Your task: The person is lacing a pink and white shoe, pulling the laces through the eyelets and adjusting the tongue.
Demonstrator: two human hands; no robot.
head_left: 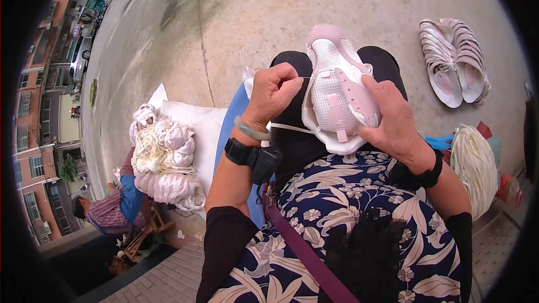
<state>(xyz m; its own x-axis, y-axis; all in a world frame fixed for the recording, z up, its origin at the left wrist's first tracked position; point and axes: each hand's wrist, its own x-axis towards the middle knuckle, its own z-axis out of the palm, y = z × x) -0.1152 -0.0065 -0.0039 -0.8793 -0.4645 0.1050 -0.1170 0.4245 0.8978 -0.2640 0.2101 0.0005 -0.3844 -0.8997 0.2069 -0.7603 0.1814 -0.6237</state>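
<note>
A pink and white shoe upper (pixel 336 98) rests over my black-trousered knees, its pink rounded end pointing away from me. My right hand (pixel 393 115) grips its right side, with the thumb near the close end and the fingers along the edge. Just left of the upper, my left hand (pixel 275 91) is closed in a pinch on a thin white lace (pixel 306 78), which runs taut to the upper's left side. A second stretch of white lace (pixel 292 128) crosses below the left hand to the upper. How the lace passes through the eyelets is too small to tell.
Stacked shoe uppers (pixel 168 188) with loose pale laces lie on a white sheet (pixel 199 126) at left. More pink-striped uppers (pixel 453 59) lie on the concrete at right. A hank of cream laces (pixel 473 171) hangs by my right elbow. A person (pixel 115 207) sits at far left.
</note>
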